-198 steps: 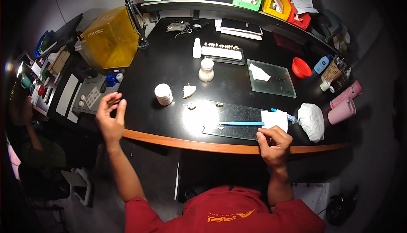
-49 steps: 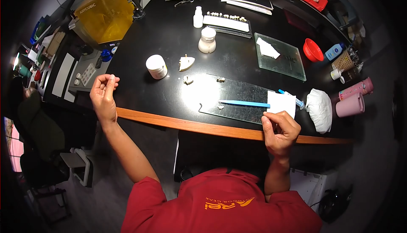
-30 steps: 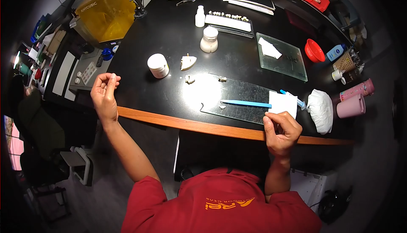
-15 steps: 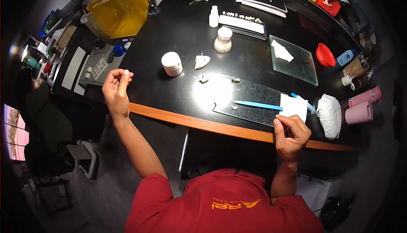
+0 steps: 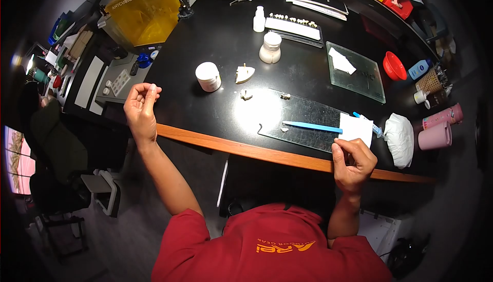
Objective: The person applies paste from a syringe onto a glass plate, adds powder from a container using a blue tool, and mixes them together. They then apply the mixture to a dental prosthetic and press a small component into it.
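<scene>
My left hand (image 5: 141, 108) hangs off the left side of the table edge, fingers curled in to the thumb, with nothing visible in it. Beyond the right end of a clear glass slab (image 5: 313, 110), my right hand (image 5: 354, 164) is closed in a pinch at the front edge, and no object shows in it. Closest to it are a white paper (image 5: 357, 129) and blue tweezers (image 5: 313, 126) lying across the slab. Small tooth-like pieces, one (image 5: 285, 96) at the slab's far edge and another (image 5: 284, 129) by the tweezers' tip, lie nearby. Left of them sits a metallic-looking piece (image 5: 246, 95).
A white jar (image 5: 208, 76), a plaster dental model (image 5: 245, 74) and a powder bottle (image 5: 270, 50) stand farther back. At right are a second glass plate (image 5: 359, 79), a red bowl (image 5: 394, 66), a white bundle (image 5: 399, 141) and a pink cup (image 5: 434, 137).
</scene>
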The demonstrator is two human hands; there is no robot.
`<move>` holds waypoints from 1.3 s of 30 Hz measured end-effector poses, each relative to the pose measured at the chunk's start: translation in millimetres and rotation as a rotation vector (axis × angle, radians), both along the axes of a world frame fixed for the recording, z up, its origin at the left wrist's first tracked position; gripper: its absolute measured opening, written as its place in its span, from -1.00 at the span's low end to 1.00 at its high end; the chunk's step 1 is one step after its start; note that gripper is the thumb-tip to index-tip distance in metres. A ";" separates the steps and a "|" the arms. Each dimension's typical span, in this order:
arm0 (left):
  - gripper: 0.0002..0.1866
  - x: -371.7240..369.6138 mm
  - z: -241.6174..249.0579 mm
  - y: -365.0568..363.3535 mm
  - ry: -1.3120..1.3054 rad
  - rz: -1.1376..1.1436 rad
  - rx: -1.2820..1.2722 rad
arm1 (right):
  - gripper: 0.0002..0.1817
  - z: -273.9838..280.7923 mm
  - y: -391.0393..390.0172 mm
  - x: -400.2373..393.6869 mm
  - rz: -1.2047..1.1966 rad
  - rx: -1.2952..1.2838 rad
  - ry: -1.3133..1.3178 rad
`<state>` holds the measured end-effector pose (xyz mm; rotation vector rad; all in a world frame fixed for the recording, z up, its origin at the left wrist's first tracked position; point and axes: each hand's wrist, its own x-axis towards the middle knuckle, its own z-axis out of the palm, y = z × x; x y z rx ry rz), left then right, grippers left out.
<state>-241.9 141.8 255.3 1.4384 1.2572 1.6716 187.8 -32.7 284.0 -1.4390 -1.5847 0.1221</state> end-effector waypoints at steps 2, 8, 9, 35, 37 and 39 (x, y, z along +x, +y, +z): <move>-0.91 0.5 -0.4 0.1 0.000 0.000 0.000 | -0.90 0.7 -0.1 0.0 -0.001 -0.005 -0.005; -0.92 0.3 -0.6 1.6 0.015 -0.005 0.019 | -0.89 0.0 -0.1 -0.8 -0.018 -0.005 -0.003; -0.92 -1.2 -2.7 1.2 0.011 -0.003 0.016 | -0.89 0.8 0.9 -0.6 -0.010 0.017 -0.011; -0.90 -5.1 -4.9 4.8 0.024 0.011 -0.026 | -0.88 -0.6 -0.5 3.1 0.029 0.022 0.066; -0.87 -6.6 -4.3 3.4 0.022 0.016 -0.036 | -0.88 -2.2 -0.3 3.6 0.030 0.017 0.080; -0.85 -6.4 -3.6 3.9 0.015 0.017 -0.038 | -0.89 -1.8 0.6 3.2 0.029 0.041 0.086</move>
